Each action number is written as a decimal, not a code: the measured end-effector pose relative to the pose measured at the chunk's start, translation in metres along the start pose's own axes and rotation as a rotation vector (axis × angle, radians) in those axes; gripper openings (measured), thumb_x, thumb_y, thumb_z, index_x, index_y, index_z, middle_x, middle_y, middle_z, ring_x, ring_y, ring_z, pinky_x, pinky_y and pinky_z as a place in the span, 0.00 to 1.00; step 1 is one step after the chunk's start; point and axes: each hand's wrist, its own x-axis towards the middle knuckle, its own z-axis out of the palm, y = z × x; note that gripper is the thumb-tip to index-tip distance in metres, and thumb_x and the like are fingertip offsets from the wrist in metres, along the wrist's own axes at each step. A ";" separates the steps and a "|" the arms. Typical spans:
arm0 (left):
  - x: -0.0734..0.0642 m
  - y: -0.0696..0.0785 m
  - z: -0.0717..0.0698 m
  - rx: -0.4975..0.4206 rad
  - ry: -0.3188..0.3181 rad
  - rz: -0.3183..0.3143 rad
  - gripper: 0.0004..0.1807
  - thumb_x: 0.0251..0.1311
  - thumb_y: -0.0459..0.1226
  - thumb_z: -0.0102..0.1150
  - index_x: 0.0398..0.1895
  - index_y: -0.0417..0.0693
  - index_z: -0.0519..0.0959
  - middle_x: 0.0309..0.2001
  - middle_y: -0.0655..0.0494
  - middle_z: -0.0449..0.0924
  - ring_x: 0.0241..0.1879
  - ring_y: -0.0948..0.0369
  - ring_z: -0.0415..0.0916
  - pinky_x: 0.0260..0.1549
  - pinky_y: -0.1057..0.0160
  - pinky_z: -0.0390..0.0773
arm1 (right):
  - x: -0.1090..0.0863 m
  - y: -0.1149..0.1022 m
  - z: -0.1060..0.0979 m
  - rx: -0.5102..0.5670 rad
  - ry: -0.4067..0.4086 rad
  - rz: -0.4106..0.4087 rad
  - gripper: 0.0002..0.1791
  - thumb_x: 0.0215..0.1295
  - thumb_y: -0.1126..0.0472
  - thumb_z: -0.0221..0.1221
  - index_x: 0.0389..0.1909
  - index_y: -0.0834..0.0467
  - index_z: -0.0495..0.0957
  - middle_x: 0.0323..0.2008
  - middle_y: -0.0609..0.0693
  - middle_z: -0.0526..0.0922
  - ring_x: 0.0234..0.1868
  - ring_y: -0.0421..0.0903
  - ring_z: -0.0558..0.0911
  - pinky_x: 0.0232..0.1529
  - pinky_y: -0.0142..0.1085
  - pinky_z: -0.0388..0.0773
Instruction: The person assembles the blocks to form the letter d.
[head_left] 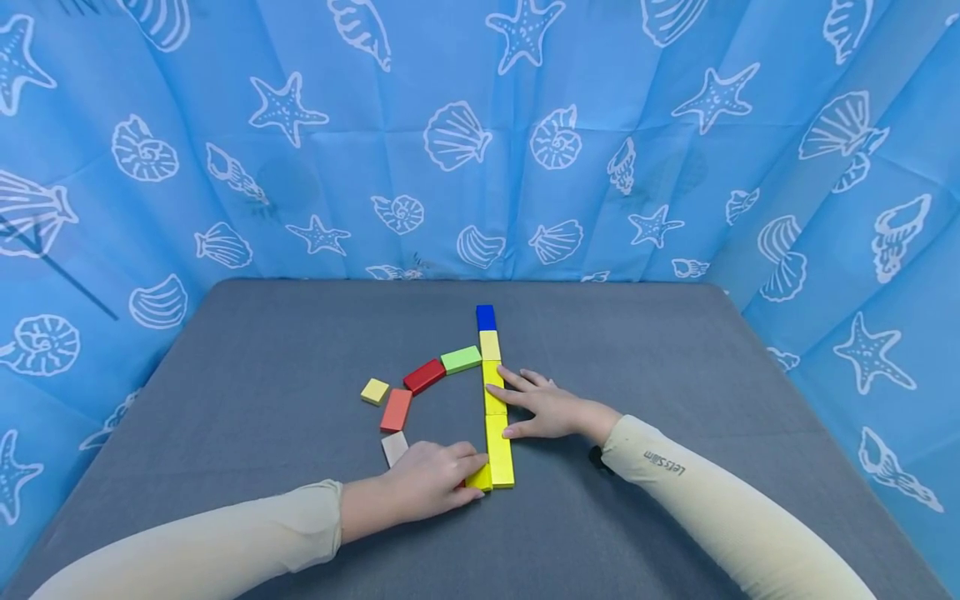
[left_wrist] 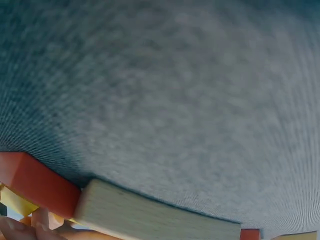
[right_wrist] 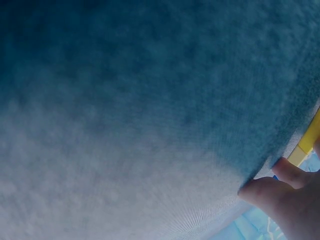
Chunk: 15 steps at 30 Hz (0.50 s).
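In the head view, yellow blocks point(head_left: 498, 454) form a straight column, topped by a cream block point(head_left: 489, 345) and a blue block point(head_left: 486, 317). My left hand point(head_left: 427, 479) pinches a small yellow block point(head_left: 480, 477) between thumb and fingers, against the column's lower left side. That hand partly hides a pale wooden block point(head_left: 393, 448) and a red block point(left_wrist: 45, 185), which show closer in the left wrist view. With fingers spread, my right hand point(head_left: 551, 408) touches the column's right side, fingertips on the long yellow blocks.
Left of the column, a curve runs through a green block point(head_left: 461, 360), a dark red block point(head_left: 424, 377) and an orange-red block point(head_left: 396, 411). A loose pale yellow block point(head_left: 375, 392) lies outside it. A blue patterned curtain point(head_left: 480, 167) surrounds the grey table point(head_left: 285, 333).
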 end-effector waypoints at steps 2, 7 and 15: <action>0.000 0.001 0.000 -0.002 0.009 -0.007 0.25 0.59 0.46 0.67 0.58 0.45 0.80 0.43 0.55 0.80 0.23 0.70 0.68 0.24 0.79 0.67 | 0.000 -0.001 0.000 0.005 0.000 0.002 0.40 0.65 0.41 0.59 0.75 0.45 0.56 0.78 0.47 0.41 0.74 0.63 0.44 0.64 0.67 0.47; -0.001 0.001 0.000 -0.015 0.019 -0.014 0.25 0.59 0.46 0.67 0.57 0.45 0.80 0.42 0.55 0.80 0.23 0.70 0.68 0.24 0.80 0.66 | -0.002 -0.001 -0.001 0.011 0.000 0.008 0.40 0.65 0.42 0.59 0.75 0.44 0.56 0.78 0.47 0.41 0.74 0.63 0.44 0.64 0.67 0.49; -0.001 0.001 0.001 -0.014 0.024 -0.013 0.25 0.58 0.46 0.68 0.57 0.45 0.80 0.41 0.55 0.80 0.23 0.70 0.67 0.23 0.80 0.65 | -0.001 -0.001 0.000 0.006 -0.005 0.006 0.40 0.65 0.41 0.59 0.75 0.44 0.56 0.78 0.46 0.41 0.74 0.63 0.44 0.63 0.68 0.50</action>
